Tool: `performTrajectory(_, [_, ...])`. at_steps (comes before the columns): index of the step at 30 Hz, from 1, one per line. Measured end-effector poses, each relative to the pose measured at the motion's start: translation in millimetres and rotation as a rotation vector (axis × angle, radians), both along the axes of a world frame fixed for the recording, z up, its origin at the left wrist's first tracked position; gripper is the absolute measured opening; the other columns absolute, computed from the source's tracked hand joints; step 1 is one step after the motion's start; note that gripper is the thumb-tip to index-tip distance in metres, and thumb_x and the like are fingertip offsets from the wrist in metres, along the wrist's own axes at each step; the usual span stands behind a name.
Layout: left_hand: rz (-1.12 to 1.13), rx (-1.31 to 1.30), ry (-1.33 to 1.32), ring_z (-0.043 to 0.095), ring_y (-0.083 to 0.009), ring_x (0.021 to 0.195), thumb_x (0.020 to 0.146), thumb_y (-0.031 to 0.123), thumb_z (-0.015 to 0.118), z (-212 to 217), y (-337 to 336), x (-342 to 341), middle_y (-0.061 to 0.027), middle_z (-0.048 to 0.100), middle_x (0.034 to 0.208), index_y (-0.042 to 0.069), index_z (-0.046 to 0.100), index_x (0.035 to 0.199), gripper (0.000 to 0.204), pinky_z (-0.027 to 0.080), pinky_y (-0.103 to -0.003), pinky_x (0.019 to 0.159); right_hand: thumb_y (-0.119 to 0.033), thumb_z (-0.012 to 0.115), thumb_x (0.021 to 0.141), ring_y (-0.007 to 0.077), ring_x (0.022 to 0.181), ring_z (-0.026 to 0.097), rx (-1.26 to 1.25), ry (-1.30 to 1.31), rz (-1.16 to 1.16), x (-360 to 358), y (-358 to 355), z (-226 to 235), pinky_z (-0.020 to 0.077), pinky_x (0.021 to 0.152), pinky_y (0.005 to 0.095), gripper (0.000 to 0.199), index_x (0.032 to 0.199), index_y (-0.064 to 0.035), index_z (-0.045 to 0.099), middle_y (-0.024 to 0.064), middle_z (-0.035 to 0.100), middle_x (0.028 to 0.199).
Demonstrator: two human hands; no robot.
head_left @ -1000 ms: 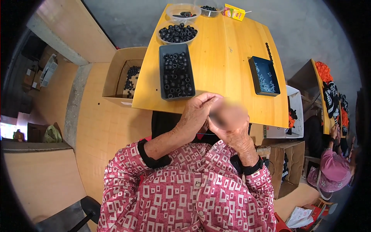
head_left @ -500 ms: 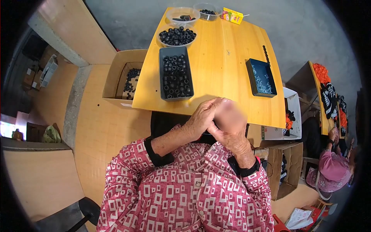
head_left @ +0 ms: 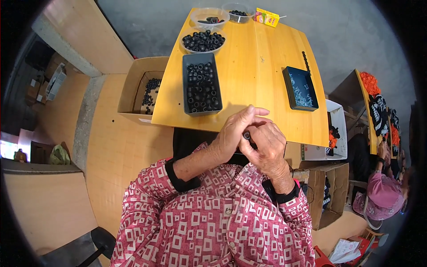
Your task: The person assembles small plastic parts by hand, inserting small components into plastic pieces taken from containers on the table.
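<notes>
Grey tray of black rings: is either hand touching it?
No, both hands are together near the table's edge, apart from the grey tray.

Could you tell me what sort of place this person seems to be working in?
Probably a small hand-assembly workshop. The yellow table carries a dark tray of black rings and a bowl of more rings, a cardboard box beside it holds further parts, and both hands pinch a small black piece.

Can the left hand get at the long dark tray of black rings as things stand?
Probably yes: the left hand is just below the tray with bare tabletop between, though its grip is on a small black part.
</notes>
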State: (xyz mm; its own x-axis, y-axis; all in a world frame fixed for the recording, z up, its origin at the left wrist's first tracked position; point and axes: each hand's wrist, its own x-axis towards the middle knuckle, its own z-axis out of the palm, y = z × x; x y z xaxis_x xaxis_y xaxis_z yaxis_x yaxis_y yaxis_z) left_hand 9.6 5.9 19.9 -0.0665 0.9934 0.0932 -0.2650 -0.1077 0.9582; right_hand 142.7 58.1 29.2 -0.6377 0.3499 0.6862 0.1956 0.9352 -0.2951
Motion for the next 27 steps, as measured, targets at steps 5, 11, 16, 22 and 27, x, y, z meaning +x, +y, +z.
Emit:
performTrajectory(5, [0.042, -0.184, -0.240, 0.062, -0.0206, 0.109, 0.108, 0.041, 0.035, -2.0, -2.0, -10.8, -0.0161, 0.066, 0.115, -0.002, 0.055, 0.127, 0.051, 0.047, -0.034, 0.100, -0.003, 0.077, 0.071, 0.0238, 0.058, 0.055, 0.004, 0.012, -0.048, 5.8, 5.7, 5.0, 0.0437, 0.055, 0.0350, 0.018, 0.082, 0.0000, 0.064, 0.0074, 0.055, 0.065])
performTrajectory(11, [0.094, -0.197, 0.046, 0.064, -0.0135, 0.104, 0.100, 0.017, 0.057, -3.3, -7.1, -13.7, -0.0111, 0.068, 0.111, -0.004, 0.061, 0.119, 0.028, 0.051, -0.028, 0.092, -0.004, 0.077, 0.070, 0.0254, 0.059, 0.053, 0.078, -0.020, -0.081, 9.2, 11.6, 3.2, 0.0435, 0.057, 0.0362, 0.021, 0.086, -0.0005, 0.064, 0.0079, 0.051, 0.066])
performTrajectory(16, [0.066, -0.164, 0.147, 0.066, -0.0115, 0.095, 0.089, 0.004, 0.068, -3.7, -13.9, -16.7, -0.0083, 0.070, 0.104, -0.004, 0.065, 0.115, 0.027, 0.053, -0.025, 0.087, -0.009, 0.075, 0.072, 0.0251, 0.060, 0.054, 0.146, -0.093, -0.090, 12.9, 8.4, 1.2, 0.0435, 0.058, 0.0368, 0.022, 0.088, 0.0012, 0.065, 0.0091, 0.053, 0.066])
performTrajectory(22, [0.140, 0.024, 0.192, 0.064, -0.0074, 0.087, 0.087, 0.004, 0.069, 23.0, -29.3, -43.8, -0.0031, 0.070, 0.094, -0.001, 0.067, 0.109, 0.023, 0.052, -0.023, 0.077, -0.010, 0.077, 0.076, 0.0246, 0.063, 0.056, 0.065, -0.083, -0.064, 8.8, 3.9, 7.4, 0.0441, 0.061, 0.0368, 0.029, 0.101, 0.0011, 0.068, 0.0090, 0.057, 0.070])
performTrajectory(27, [0.608, 0.165, 0.211, 0.063, -0.0073, 0.092, 0.090, 0.000, 0.068, 65.5, -49.5, -106.0, -0.0015, 0.069, 0.099, 0.001, 0.070, 0.108, 0.019, 0.052, -0.023, 0.082, -0.001, 0.075, 0.075, 0.0246, 0.064, 0.057, 0.097, -0.133, -0.059, 13.0, 9.2, -4.7, 0.0448, 0.062, 0.0365, 0.028, 0.102, 0.0007, 0.068, 0.0090, 0.058, 0.069])
